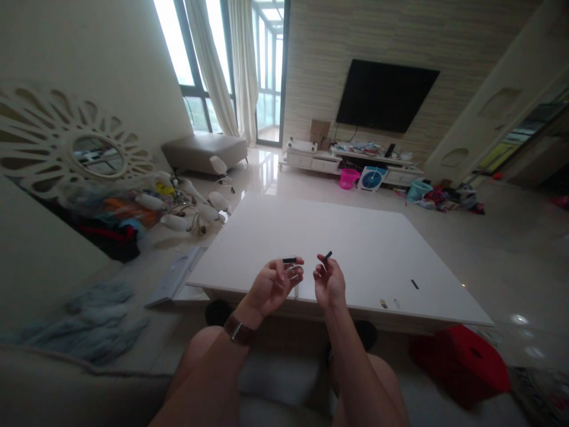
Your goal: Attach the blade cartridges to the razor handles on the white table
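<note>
Above the near edge of the tabletop (284, 228), the left hand (267, 289) pinches a black strip (289, 260), the right hand (330, 287) a black stick (328, 255); hold both low and steady.

The left hand (270, 287) held one thin black stick (290, 260), the right hand (331, 287) one; right of it lay another, one small gold-brown piece (383, 303), one pale piece (396, 303).

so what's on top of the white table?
On the white table: black strip, small brownish piece and small pale piece, all toward the right. Left hand and right hand, each holding a dark piece, cover some tabletop; anything behind them is hidden.
</note>
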{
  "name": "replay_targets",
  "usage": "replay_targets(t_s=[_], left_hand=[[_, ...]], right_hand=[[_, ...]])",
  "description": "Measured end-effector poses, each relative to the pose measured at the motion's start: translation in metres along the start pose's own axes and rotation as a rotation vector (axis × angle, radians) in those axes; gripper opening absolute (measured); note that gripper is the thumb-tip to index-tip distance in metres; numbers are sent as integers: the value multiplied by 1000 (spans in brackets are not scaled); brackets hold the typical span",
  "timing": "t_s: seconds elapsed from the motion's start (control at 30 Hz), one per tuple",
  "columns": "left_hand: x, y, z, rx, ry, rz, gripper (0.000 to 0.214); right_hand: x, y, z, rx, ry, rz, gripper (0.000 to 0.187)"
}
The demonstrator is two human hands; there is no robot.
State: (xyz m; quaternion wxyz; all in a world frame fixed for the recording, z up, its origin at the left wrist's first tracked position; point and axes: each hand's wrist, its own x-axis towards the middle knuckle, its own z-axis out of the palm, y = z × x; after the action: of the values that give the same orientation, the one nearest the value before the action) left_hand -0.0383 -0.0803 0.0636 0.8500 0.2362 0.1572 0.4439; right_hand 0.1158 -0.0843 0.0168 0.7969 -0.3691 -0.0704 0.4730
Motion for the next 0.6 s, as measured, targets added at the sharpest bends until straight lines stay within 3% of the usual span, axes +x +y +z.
replay_targets(t_s=[0.2,0.3,0.43,0.6], left_hand=[[-4,31,21,139,-7,9,25],[-3,44,19,246,11,-35,27],[-10,66,-8,410,68,-105,21],[-23,86,-66,526,174,-114,14]], right_hand=[[2,8,4,3,-7,-30,12],[2,15,7,-19,-7,-32,12],[-3,25,12,-92,-30,-33,20],[-10,37,13,-227,-138,-52,30]])
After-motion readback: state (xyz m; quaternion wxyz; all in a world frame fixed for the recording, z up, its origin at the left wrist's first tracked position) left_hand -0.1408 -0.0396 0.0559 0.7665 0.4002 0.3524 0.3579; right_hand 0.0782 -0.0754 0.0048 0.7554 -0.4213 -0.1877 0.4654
